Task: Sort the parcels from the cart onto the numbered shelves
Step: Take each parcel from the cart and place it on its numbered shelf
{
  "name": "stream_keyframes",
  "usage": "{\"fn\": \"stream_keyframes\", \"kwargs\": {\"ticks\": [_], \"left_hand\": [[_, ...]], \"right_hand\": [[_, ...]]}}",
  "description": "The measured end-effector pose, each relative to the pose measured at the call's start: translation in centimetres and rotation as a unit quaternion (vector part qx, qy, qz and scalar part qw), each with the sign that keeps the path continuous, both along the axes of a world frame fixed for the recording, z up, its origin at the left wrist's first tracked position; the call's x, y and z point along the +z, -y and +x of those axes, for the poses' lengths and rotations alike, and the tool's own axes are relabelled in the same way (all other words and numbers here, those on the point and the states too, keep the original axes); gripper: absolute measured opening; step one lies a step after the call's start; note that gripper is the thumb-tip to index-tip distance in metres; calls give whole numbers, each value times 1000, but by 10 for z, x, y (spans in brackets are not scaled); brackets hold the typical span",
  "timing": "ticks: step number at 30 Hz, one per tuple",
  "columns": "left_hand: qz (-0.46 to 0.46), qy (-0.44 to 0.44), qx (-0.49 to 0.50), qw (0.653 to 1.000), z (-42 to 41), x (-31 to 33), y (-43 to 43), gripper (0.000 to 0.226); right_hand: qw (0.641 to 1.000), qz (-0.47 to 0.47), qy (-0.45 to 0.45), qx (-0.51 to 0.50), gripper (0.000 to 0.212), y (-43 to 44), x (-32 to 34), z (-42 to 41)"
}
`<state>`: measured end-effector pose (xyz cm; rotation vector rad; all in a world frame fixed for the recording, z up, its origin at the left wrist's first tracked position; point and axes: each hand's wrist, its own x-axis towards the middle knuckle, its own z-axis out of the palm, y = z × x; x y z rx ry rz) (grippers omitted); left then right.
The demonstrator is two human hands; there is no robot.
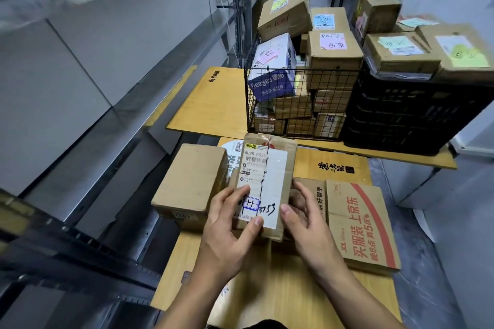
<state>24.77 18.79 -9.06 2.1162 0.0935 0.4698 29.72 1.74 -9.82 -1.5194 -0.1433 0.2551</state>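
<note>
Shelves (80, 93) wait on the left. The left grip (232, 224) pinches the parcel (267, 176) at its near left edge, thumb on the label. It's held just over the table (270, 291), between a plain box (189, 181) and a printed carton (361, 224), and the right grip (304, 222) clasps its right edge. Small, stiff cardboard, probably light (one hand might do). Hold the flat sides, since the taped label looks slick. Behind, the wire basket (299, 70) is stacked with cartons past its rim. The black crate (406, 115) hides its inside, with boxes piled on top.
</note>
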Motion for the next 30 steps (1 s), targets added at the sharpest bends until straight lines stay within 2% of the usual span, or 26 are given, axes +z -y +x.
{"fn": "stream_keyframes", "kwargs": {"ticks": [4, 9, 13, 21, 30], "left_hand": [[22, 15, -20, 999, -4, 4, 0, 54], [31, 18, -17, 999, -11, 9, 2, 55], [39, 28, -12, 999, -19, 15, 5, 57], [52, 44, 52, 996, -56, 22, -5, 56], [28, 52, 142, 988, -137, 27, -30, 56]], "right_hand": [[1000, 4, -4, -7, 75, 1, 3, -1], [1000, 11, -7, -6, 68, 2, 10, -4], [1000, 6, -2, -3, 72, 0, 17, -10], [998, 18, 33, 41, 66, -21, 33, -29], [988, 65, 10, 140, 64, -67, 32, -73]]}}
